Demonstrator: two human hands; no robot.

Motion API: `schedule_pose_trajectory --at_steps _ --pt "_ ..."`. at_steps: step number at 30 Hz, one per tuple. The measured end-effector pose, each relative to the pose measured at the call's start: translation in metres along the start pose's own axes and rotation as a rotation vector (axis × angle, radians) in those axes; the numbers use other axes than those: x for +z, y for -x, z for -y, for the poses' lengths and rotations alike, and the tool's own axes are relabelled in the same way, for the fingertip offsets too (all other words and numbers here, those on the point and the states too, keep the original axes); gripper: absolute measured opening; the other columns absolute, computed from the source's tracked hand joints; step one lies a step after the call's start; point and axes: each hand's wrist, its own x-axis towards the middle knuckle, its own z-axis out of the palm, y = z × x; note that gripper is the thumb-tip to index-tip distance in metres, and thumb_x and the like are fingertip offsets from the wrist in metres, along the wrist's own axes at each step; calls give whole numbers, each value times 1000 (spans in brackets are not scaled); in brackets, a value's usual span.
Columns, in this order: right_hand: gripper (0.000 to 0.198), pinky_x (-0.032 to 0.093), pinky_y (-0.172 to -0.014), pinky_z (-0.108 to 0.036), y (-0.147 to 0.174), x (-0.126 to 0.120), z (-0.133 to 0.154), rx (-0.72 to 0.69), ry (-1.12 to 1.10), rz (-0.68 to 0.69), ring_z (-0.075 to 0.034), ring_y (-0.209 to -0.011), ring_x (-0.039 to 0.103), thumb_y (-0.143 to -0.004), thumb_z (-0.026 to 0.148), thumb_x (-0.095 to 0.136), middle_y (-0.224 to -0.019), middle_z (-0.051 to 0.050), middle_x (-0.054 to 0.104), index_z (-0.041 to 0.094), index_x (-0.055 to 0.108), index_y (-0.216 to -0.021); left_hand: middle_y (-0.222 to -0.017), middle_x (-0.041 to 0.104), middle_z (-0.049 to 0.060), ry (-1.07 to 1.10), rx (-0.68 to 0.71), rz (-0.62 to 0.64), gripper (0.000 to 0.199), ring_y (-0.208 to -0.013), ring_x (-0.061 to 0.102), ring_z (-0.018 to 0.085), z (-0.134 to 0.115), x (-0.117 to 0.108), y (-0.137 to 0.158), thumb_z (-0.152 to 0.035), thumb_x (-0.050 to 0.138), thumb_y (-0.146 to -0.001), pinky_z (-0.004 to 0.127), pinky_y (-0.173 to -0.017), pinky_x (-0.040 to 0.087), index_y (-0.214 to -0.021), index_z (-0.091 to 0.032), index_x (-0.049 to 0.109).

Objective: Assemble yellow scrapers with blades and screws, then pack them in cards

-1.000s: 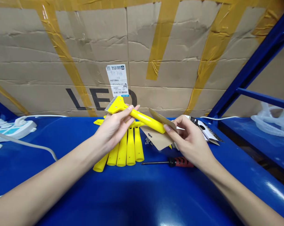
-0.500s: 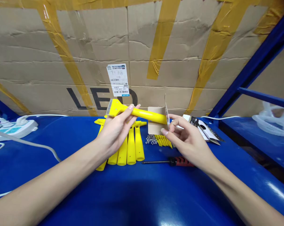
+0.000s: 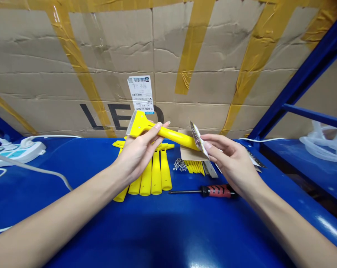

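Observation:
My left hand [image 3: 142,150] is closed around the neck of a yellow scraper [image 3: 178,137], whose metal blade points to the upper left. At the far end of its handle, my right hand [image 3: 227,152] pinches a folded cardboard card [image 3: 198,138] with dark print on one face. The handle's end is hidden behind that card. Below the left hand lie several yellow scraper handles [image 3: 156,175] in a row. Under the card are a heap of small screws [image 3: 180,164], several small yellow pieces [image 3: 195,167] and flat grey metal strips [image 3: 210,169].
A screwdriver [image 3: 218,191] with a red and black grip lies in front of the right hand. More printed cards [image 3: 256,160] rest behind that hand. A white power strip [image 3: 18,154] with cables sits at left on the blue table [image 3: 168,230]. A large taped carton [image 3: 115,48] stands behind.
The scraper has tilted, its blade end rising and its handle end dropping. My right hand has turned the card, so its printed face now shows more.

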Motion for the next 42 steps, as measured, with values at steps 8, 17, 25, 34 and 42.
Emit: schedule_pose_trajectory --at_steps 8,17,25,34,42 --pt "44 52 -105 -48 1 0 11 -3 -123 53 -27 -131 58 -78 38 84 -138 -6 66 31 70 -120 -105 77 9 35 59 -9 14 -123 67 24 -4 6 0 0 62 -92 33 -106 55 -94 -13 68" --pt "51 59 -80 -36 4 5 15 95 -117 145 -26 -112 68 -75 40 86 -130 -9 71 27 69 -122 -97 77 5 -16 -8 56 13 -123 67 24 1 2 2 -2 69 -87 33 -106 54 -84 -14 66" --pt "76 62 -72 -35 7 11 18 325 -346 125 -19 -72 75 -70 32 90 -93 -3 80 29 54 -137 -95 78 4 -53 72 105 20 -120 68 24 1 0 3 -4 77 -81 35 -107 53 -96 -16 70" --pt "58 63 -83 -36 10 16 18 171 -307 98 -23 -92 77 -66 30 94 -108 -7 80 23 66 -116 -109 78 11 -103 -13 55 6 -118 69 24 4 2 4 -11 75 -86 31 -102 56 -92 -12 72" --pt "41 61 -76 -35 14 15 19 325 -297 303 -20 -80 75 -81 40 83 -93 -5 79 23 70 -115 -104 76 4 -263 11 152 54 -107 72 22 7 0 8 -11 81 -78 37 -103 54 -129 -24 65"
